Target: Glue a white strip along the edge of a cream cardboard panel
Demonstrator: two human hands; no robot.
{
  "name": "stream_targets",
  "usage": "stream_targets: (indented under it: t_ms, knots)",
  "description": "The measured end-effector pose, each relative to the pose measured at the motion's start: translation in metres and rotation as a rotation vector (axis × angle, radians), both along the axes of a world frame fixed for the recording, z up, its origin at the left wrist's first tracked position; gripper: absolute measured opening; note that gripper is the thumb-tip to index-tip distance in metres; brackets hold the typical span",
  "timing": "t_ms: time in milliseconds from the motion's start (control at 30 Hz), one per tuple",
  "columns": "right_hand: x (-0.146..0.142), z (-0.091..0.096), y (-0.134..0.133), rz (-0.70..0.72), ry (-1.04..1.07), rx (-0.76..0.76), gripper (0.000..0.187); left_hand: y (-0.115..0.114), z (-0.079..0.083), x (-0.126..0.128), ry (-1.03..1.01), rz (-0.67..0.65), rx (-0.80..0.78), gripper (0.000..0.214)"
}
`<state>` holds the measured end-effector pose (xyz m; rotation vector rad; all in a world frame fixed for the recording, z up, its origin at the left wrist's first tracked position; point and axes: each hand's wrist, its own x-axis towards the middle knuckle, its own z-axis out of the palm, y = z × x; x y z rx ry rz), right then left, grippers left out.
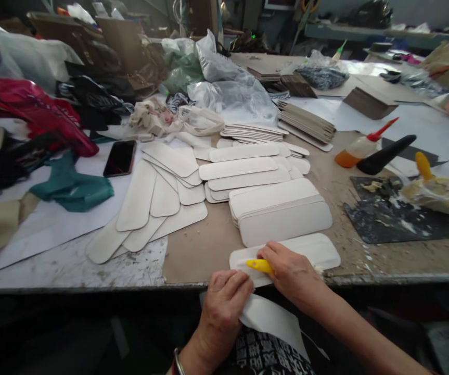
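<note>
My right hand (292,271) is closed round a yellow-handled brush (259,265), whose bristles are mostly hidden under the hand. Beneath it lies a white rounded strip (321,247) at the table's front edge. My left hand (226,304) is closed at that edge, its fingertips pinching a white sheet (273,320) that hangs down over black-and-white patterned cloth (269,351). Just behind the hands, a stack of similar white strips (286,219) rests on brown board.
Fanned white pieces (136,200) and a phone (119,159) lie to the left. On the right are a red-tipped glue bottle (359,148), a black tool (388,153), a glue-smeared dark board (396,219) and a yellow-handled item in a pale container (429,185). Plastic bags (232,83) sit behind.
</note>
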<state>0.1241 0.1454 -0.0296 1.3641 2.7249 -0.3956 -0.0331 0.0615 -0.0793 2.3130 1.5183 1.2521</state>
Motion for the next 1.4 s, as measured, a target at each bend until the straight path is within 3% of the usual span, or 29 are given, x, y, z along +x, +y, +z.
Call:
stream_targets:
  t_ms: [133,367,600,833,1000,1133,1400]
  knots:
    - [0.004,0.0,0.001,0.052,0.034,0.017,0.022,-0.002,-0.001,0.001,0.003,0.021,-0.004,0.018]
    - [0.015,-0.007,-0.001,0.25,0.243,0.22,0.019,-0.002,0.0,0.002,0.102,0.08,0.023,0.024]
    - [0.014,-0.004,-0.001,0.385,0.229,0.322,0.019,-0.001,-0.002,0.0,0.17,0.073,-0.031,0.025]
    - [0.015,-0.001,-0.002,0.379,0.206,0.238,0.016,0.0,-0.002,0.0,0.162,0.046,-0.001,0.027]
    - [0.015,0.0,-0.002,0.211,0.246,0.078,0.014,0.001,0.0,0.0,0.129,0.054,0.082,0.027]
    - [0.009,0.001,0.005,0.124,0.242,0.114,0.02,0.0,0.001,0.0,0.131,0.052,0.121,0.027]
    - [-0.008,0.001,0.009,0.348,0.069,0.253,0.009,0.001,-0.004,0.003,0.076,0.05,0.129,0.022]
